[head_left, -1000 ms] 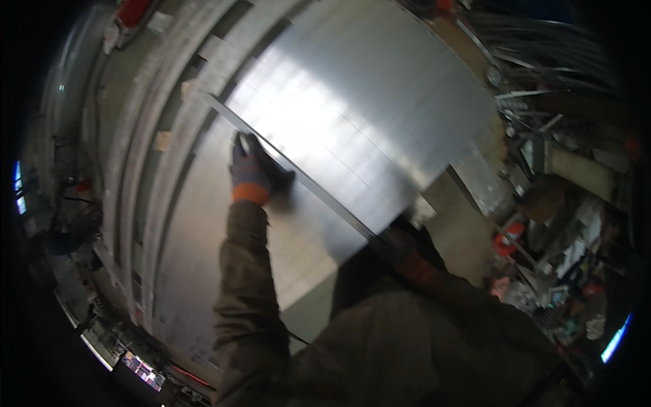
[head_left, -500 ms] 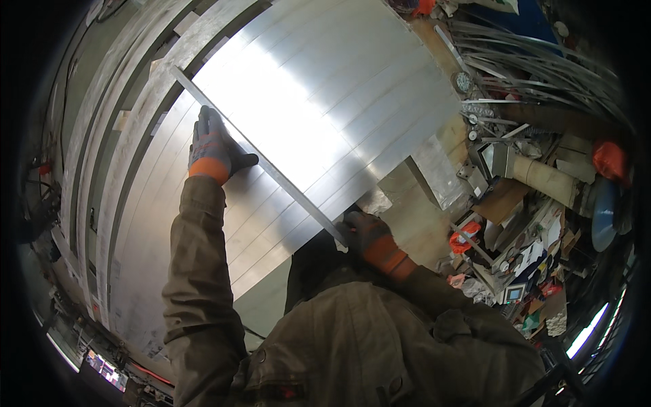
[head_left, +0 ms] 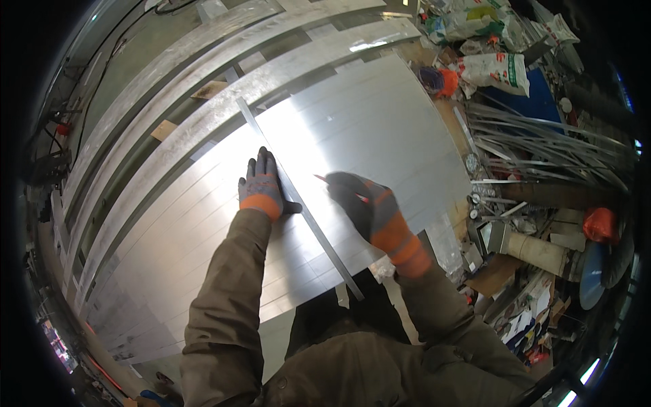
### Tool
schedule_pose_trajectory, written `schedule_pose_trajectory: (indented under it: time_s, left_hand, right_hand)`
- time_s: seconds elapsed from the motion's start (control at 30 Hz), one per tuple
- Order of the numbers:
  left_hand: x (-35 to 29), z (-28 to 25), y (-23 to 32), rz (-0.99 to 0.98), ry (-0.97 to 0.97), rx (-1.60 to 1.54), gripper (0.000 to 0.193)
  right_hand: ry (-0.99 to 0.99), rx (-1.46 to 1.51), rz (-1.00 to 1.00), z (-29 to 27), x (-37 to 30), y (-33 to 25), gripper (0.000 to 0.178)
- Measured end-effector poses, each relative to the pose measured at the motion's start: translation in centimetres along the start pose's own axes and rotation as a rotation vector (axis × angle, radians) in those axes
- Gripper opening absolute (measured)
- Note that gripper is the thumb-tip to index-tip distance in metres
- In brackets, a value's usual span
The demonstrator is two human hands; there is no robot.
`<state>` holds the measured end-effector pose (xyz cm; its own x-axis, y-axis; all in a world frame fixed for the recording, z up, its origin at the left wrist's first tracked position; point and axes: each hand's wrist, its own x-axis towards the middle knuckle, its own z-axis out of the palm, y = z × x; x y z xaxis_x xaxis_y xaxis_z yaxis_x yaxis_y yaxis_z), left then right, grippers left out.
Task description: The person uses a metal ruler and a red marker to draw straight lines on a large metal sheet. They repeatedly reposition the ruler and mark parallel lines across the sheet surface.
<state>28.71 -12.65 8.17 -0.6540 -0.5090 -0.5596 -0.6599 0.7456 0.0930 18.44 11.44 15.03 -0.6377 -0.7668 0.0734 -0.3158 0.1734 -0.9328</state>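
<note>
A long straight metal bar (head_left: 315, 228) lies slantwise across a shiny metal sheet (head_left: 400, 136) marked with thin parallel lines. My left hand (head_left: 263, 182), in a grey glove with an orange cuff, rests flat on the sheet left of the bar. Its fingers are stretched out and the thumb presses against the bar's edge. To the right of the bar, my right hand (head_left: 363, 203) is closed round a thin red pen-like tool (head_left: 319, 177). The tool's tip points left toward the bar; whether it touches the sheet I cannot tell.
Long metal beams (head_left: 169, 119) run along the sheet's far left side. On the right are a bundle of thin metal strips (head_left: 542, 129), white plastic bags (head_left: 491, 71), a red bag (head_left: 599, 224) and a cluttered heap of scraps. The bar's near end overhangs the sheet's near edge.
My right hand has left the bar's near end and moved up over the sheet, where the red tool now shows. My left hand stays flat beside the bar. The view has shifted.
</note>
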Motion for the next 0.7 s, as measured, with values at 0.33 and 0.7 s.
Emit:
schedule_pose_trajectory:
  time_s: [0.33,0.7]
  left_hand:
    - [0.1,0.4,-1.0,0.038,0.000,-0.044,0.167]
    - [-0.1,-0.2,-1.0,0.048,-0.016,-0.002,0.158]
  right_hand:
    - [0.131,-0.010,0.034,12.0,10.7,7.5,0.026]
    - [-0.033,-0.271,0.148,13.0,13.5,8.4,0.030]
